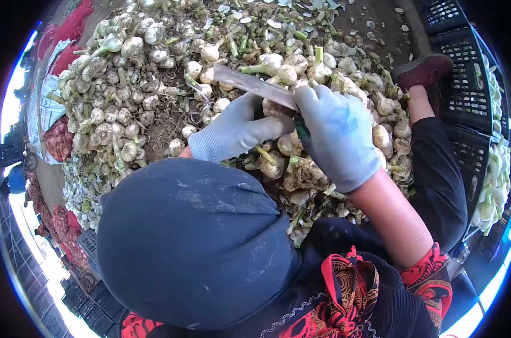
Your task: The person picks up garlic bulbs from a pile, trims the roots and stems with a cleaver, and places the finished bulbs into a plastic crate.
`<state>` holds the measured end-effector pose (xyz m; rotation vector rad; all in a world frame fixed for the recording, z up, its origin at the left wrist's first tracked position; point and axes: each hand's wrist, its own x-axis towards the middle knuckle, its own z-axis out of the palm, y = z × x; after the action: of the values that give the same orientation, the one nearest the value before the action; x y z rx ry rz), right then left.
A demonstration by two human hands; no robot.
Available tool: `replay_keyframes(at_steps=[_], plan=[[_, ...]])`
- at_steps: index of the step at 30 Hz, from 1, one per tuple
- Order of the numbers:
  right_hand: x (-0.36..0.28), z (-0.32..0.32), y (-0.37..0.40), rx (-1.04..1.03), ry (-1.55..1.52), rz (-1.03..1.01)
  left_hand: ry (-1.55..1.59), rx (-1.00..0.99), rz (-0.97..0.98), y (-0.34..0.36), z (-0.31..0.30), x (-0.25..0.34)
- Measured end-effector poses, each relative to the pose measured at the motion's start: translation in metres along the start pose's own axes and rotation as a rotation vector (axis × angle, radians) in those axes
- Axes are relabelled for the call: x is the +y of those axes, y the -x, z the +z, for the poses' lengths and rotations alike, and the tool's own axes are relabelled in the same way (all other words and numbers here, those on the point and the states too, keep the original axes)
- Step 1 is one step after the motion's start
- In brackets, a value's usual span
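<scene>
My right hand (342, 132), in a grey glove, is wrapped round a knife (255, 85). The wide metal blade points to the left, and a bit of green handle shows below the fingers. My left hand (238, 130), also gloved, grips a soil-stained garlic bulb (275, 109) right under the blade. The blade lies over the bulb; whether it cuts into it is hidden. Around both hands spreads a big heap of garlic bulbs (112, 112), many with short cut stems and dirty roots. One pale bulb with an upright stem (319, 69) sits just beyond my right hand.
Black plastic crates (463, 73) stand along the right side, some holding white garlic (494, 186). Red net sacks (58, 138) and a white printed bag (50, 104) lie at the left. Peel scraps (275, 23) litter the ground at the back. A dark-covered head (193, 242) blocks the lower view.
</scene>
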<state>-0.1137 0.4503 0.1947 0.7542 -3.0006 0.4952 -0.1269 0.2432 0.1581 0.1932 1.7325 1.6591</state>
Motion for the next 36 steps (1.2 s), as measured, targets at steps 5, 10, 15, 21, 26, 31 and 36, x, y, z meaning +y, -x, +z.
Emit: replay_keyframes(at_steps=[5, 10, 15, 21, 26, 31, 36], plan=[[0.003, -0.014, 0.013, 0.017, 0.094, -0.153, 0.555, -0.158, 0.433, -0.035, 0.000, -0.072], [0.006, -0.013, 0.014, 0.081, 0.096, -0.195, 0.691, -0.170, 0.347, -0.016, -0.006, -0.052], [0.013, -0.007, 0.014, 0.104, 0.139, -0.204, 0.655, -0.173, 0.491, -0.018, 0.003, -0.049], [0.039, -0.004, 0.007, 0.245, 0.169, -0.281, 1.141, -0.392, 0.103, -0.020, -0.001, -0.029], [0.127, 0.009, 0.024, 0.282, 0.238, 0.090, 0.500, -0.242, 0.339, -0.009, 0.020, 0.015], [0.116, -0.030, 0.069, 0.398, 0.204, 0.198, 0.031, 0.038, 0.098, -0.021, 0.034, 0.011], [0.109, -0.020, 0.080, 0.451, 0.004, 0.337, -0.074, 0.023, 0.108, -0.019, 0.006, 0.012]])
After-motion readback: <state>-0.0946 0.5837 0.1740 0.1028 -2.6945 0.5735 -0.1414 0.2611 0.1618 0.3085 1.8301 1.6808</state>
